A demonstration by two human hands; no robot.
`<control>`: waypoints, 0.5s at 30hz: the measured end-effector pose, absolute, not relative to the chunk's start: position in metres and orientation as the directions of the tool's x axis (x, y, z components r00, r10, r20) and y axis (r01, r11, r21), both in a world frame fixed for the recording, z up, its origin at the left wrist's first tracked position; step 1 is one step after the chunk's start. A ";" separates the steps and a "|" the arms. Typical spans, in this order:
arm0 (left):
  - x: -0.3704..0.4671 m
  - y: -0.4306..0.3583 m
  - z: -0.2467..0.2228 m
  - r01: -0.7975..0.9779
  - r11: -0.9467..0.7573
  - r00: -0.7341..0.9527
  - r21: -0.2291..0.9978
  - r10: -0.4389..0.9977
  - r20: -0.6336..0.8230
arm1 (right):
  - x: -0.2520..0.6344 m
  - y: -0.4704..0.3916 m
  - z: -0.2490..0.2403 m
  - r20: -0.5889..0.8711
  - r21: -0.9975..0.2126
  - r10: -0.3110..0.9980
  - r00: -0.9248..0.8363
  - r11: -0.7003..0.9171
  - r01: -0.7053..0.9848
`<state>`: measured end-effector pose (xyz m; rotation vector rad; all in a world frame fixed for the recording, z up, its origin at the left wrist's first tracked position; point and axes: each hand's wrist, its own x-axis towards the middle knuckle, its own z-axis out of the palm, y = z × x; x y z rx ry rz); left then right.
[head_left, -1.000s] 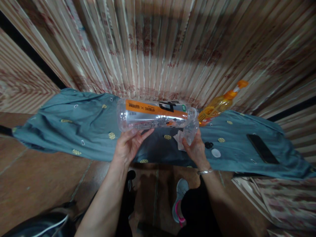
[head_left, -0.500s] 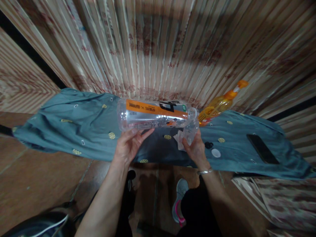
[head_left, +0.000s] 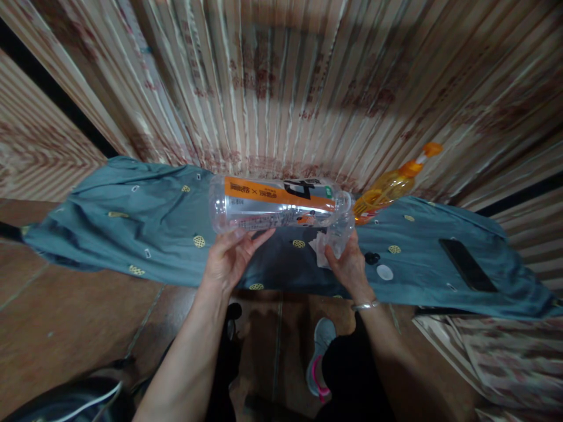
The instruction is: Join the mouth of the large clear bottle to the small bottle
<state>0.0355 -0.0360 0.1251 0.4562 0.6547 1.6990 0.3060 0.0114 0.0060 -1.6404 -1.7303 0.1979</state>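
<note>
A large clear plastic bottle (head_left: pixel 272 202) with a silver and orange label lies level, its neck to the right. Under its base end, my left hand (head_left: pixel 229 255) supports it, thumb and fingers against the side. My right hand (head_left: pixel 347 261) is closed around a small clear plastic container (head_left: pixel 338 231), held against the big bottle's open mouth. Whether liquid passes between them I cannot tell. Just beyond stands an orange pump bottle (head_left: pixel 385 190). A crumpled white tissue (head_left: pixel 321 251) lies left of my right hand.
On the teal patterned cloth (head_left: pixel 167 234) are a small black item (head_left: pixel 372 258), a white round cap (head_left: pixel 385 272) and a dark phone (head_left: pixel 467 265). Pleated curtain (head_left: pixel 281 88) hangs right behind the surface. A dark rounded object (head_left: pixel 70 401) is at lower left.
</note>
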 end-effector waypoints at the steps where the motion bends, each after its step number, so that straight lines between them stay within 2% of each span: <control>1: 0.035 -0.036 0.125 -0.752 -0.144 -0.224 0.643 0.974 -0.044 | 0.306 0.011 0.006 0.390 -0.571 0.917 0.080 0.172 0.803; 15: 0.033 -0.037 0.124 -0.737 -0.132 -0.206 0.663 0.978 -0.034 | 0.306 0.011 0.008 0.393 -0.572 0.917 0.073 0.181 0.800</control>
